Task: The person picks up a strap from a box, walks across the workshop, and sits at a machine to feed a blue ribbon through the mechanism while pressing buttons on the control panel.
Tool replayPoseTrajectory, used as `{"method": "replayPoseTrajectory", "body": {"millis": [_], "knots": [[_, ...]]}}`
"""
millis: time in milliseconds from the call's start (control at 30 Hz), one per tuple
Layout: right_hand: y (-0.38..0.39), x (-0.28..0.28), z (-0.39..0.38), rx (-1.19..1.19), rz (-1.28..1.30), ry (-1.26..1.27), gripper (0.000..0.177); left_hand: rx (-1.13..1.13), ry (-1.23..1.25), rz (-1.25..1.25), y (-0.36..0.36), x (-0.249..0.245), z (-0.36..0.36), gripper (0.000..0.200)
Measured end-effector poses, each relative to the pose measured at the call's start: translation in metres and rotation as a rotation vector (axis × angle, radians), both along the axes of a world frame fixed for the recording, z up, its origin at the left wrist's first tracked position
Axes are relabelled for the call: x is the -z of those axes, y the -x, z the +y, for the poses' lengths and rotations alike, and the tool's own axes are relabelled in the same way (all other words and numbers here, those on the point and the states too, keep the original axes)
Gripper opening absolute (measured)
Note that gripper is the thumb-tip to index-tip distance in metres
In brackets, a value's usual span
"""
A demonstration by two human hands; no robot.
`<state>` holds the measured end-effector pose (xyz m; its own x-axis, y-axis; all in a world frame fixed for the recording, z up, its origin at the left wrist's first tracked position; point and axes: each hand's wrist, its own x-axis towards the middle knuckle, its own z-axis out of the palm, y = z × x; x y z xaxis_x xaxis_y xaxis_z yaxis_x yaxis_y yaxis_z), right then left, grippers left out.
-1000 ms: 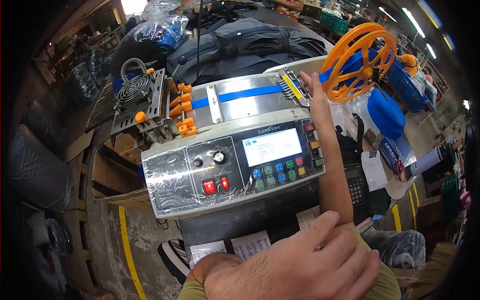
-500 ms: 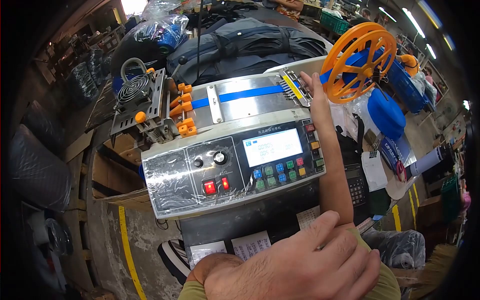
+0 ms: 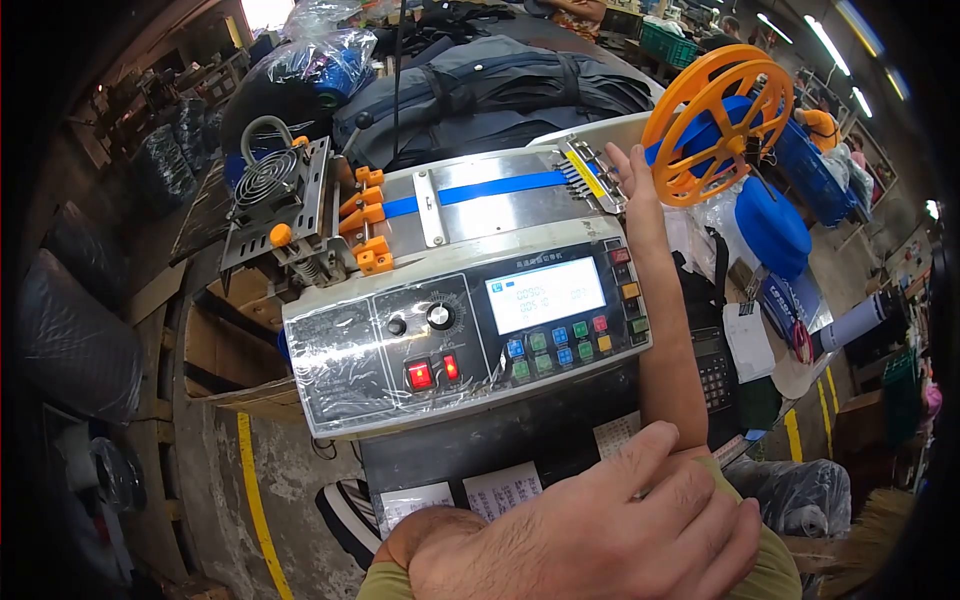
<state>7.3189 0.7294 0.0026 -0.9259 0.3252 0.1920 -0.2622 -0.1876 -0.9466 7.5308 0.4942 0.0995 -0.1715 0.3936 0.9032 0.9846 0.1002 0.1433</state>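
Note:
My right hand [image 3: 637, 185] reaches to the far right end of the cutting machine [image 3: 380, 300]. Its fingers are apart and hold nothing visible, between the metal strap guide [image 3: 592, 175] and the orange reel [image 3: 715, 125]. A blue strap [image 3: 500, 187] runs flat across the metal top, under a crossbar, to the orange guides [image 3: 368, 215] on the left. In the foreground, my left hand [image 3: 620, 520] has curled fingers and lies beside my right elbow; nothing shows in it. The display [image 3: 545, 295] is lit, and two red switches [image 3: 420, 374] glow.
Handwritten papers [image 3: 503, 490] and a calculator [image 3: 713, 370] lie on the dark surface below the machine. Dark bags [image 3: 490, 85] are piled behind it. A blue roll [image 3: 772, 228] sits at the right, and an open cardboard box [image 3: 225, 335] stands at the left.
The orange reel has turned slightly. My right hand's fingers have shifted a little beside the strap guide. Digits on the display differ, while my left hand stays in place.

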Motion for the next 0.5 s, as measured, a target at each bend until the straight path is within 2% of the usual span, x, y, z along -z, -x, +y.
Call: {"method": "replayPoseTrajectory", "body": {"millis": [500], "knots": [[0.0042, 0.0025, 0.0021, -0.004, 0.014, 0.011, 0.085, 0.026, 0.033, -0.071, -0.0049, -0.0035, -0.0033, 0.007]]}}
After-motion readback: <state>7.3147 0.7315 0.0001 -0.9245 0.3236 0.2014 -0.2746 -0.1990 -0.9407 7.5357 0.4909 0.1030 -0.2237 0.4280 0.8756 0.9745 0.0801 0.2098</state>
